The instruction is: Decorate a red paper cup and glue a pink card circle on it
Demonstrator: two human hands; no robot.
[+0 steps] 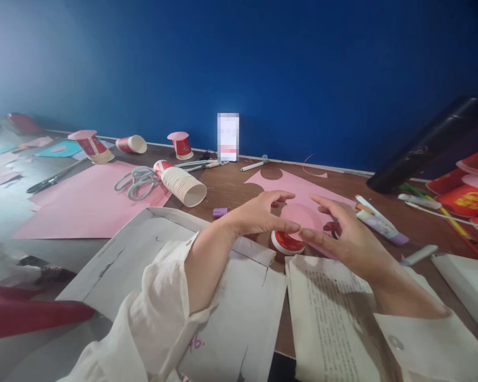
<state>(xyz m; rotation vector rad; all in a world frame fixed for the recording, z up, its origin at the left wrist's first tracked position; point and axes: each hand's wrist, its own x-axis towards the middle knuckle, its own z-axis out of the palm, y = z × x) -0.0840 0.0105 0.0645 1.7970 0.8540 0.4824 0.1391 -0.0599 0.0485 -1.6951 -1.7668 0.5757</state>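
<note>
A red paper cup with a white rim sits tilted between my two hands, just above the brown table. A pink paper disc lies against its far end. My left hand curls around the cup and disc from the left, thumb and fingers closed on them. From the right, my right hand presses its fingertips against the disc. Something small and dark shows under its fingers; I cannot make out what. A loose white sleeve covers my left forearm.
A stack of paper cups lies on its side by a teal cord and a pink sheet. Cups topped with pink discs stand at the back. Markers, printed pages and red envelopes lie right.
</note>
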